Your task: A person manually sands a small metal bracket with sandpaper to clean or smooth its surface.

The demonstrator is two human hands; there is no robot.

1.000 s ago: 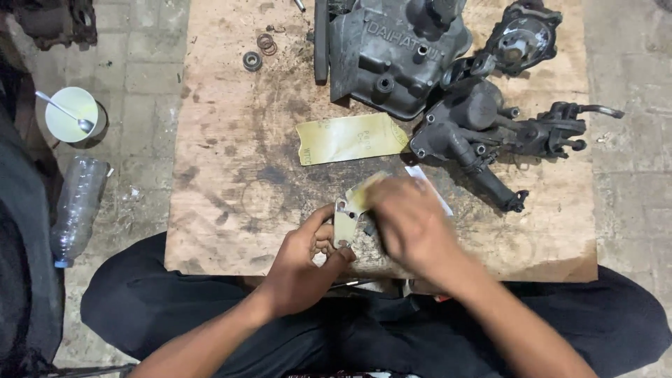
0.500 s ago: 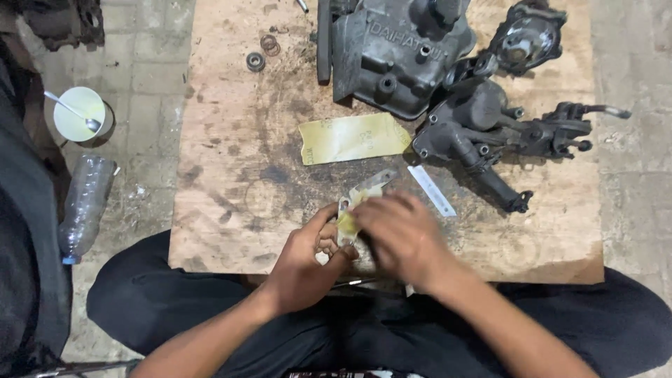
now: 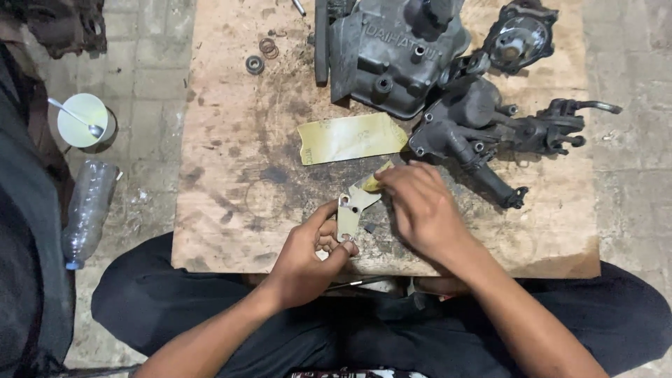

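A round pale green cup (image 3: 82, 119) with a metal spoon (image 3: 75, 117) in it stands on the tiled floor left of the worn plywood board (image 3: 224, 175), and a clear plastic bottle (image 3: 87, 210) lies on its side just below the cup. The left hand (image 3: 308, 255) pinches the lower end of a small flat pale metal bracket with holes (image 3: 350, 210) at the board's near edge, its long axis running roughly away from the person. The right hand (image 3: 420, 206), fingers curled, presses a small yellowish scrap of sandpaper (image 3: 373, 183) onto the bracket's far end.
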